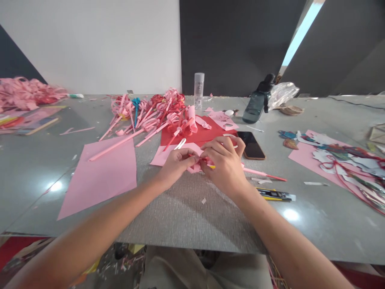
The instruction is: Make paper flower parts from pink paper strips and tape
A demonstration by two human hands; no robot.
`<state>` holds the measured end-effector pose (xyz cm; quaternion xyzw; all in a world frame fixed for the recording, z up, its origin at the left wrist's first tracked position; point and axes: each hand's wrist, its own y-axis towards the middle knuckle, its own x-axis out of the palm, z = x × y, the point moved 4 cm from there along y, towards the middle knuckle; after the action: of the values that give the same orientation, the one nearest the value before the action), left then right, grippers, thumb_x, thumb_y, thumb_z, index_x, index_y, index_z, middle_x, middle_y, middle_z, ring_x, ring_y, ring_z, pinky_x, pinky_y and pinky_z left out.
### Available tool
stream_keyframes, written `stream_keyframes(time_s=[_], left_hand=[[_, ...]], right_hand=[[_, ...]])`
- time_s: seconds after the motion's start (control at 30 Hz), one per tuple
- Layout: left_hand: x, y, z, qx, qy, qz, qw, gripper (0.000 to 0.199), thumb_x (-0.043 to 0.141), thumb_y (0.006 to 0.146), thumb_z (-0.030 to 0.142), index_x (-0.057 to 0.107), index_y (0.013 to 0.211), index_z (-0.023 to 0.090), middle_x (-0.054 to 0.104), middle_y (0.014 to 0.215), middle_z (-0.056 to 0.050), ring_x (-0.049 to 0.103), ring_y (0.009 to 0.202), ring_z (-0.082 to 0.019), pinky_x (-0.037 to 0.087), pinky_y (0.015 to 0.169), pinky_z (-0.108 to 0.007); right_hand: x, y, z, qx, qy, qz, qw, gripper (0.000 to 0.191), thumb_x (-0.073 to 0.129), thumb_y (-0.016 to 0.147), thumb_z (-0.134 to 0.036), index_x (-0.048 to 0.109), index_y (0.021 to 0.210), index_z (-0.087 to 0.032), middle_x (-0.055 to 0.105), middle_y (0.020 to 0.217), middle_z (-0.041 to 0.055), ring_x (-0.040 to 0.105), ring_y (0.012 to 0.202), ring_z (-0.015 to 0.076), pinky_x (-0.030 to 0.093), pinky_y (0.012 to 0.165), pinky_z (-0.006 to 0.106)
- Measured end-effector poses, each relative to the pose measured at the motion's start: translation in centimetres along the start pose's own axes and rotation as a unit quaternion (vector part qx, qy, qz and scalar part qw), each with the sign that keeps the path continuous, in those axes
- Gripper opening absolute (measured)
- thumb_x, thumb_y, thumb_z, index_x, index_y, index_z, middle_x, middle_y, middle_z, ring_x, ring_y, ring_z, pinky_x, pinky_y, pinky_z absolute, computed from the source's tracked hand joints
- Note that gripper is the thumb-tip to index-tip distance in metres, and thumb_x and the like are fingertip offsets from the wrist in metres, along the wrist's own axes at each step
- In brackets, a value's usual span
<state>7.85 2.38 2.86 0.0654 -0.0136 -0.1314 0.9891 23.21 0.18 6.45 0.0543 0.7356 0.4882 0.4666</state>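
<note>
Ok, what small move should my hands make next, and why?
I'd probably pinch the small red piece firmly before letting go: the left hand and right hand meet at it, and a pink stick with a red tip juts out past the right hand, so releasing might let something slip. The right hand hides whether they join.

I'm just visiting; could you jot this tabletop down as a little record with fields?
Left hand: pinching a pink-and-red paper piece
Right hand: fingers on the same piece
Beyond the hands: curled paper pieces, pink and red
Left side: flat pink sheet
Right side: phone; yellow-and-black cutter
Bottles: clear bottle; dark bottle
</note>
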Motion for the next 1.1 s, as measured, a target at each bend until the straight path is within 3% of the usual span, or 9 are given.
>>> stream_keyframes(time_s=[0.17,0.37,0.73,1.1], left_hand=[[-0.19,-0.12,-0.07,0.053,0.05,0.015,0.997,0.015,0.071,0.087,0.027,0.067,0.077,0.016,0.062,0.065,0.002,0.057,0.059,-0.008,0.048,0.052,-0.017],[-0.38,-0.13,-0.1,0.064,0.071,0.037,0.995,0.009,0.067,0.089,0.025,0.069,0.086,0.016,0.064,0.071,0.0,0.063,0.063,-0.011,0.055,0.05,-0.018],[-0.49,-0.3,-0.5,0.072,0.113,0.058,0.989,0.013,0.067,0.086,0.025,0.07,0.096,0.017,0.066,0.078,-0.001,0.063,0.064,-0.012,0.054,0.047,-0.019],[-0.45,-0.35,-0.4,0.105,0.112,0.06,0.986,0.009,0.068,0.089,0.024,0.071,0.095,0.018,0.07,0.09,-0.004,0.066,0.081,-0.014,0.053,0.074,-0.025]], right_hand=[[0.14,0.02,0.1,0.008,-0.008,-0.014,1.0,0.011,0.077,0.084,-0.018,0.069,0.086,-0.026,0.079,0.108,-0.0042,0.062,0.112,0.0256,0.024,0.108,0.049],[0.07,-0.01,0.14,0.02,-0.005,-0.02,1.0,0.001,0.074,0.09,-0.024,0.073,0.089,-0.025,0.079,0.111,-0.0029,0.062,0.115,0.0256,0.023,0.112,0.05],[0.07,0.14,0.02,0.033,-0.018,-0.058,0.998,0.011,0.07,0.094,-0.023,0.076,0.085,-0.026,0.08,0.109,-0.0028,0.061,0.112,0.0257,0.02,0.111,0.05],[0.38,0.02,0.21,0.018,-0.017,-0.04,0.999,0.01,0.071,0.09,-0.021,0.074,0.082,-0.027,0.079,0.112,-0.0035,0.061,0.114,0.0257,0.021,0.111,0.051]])
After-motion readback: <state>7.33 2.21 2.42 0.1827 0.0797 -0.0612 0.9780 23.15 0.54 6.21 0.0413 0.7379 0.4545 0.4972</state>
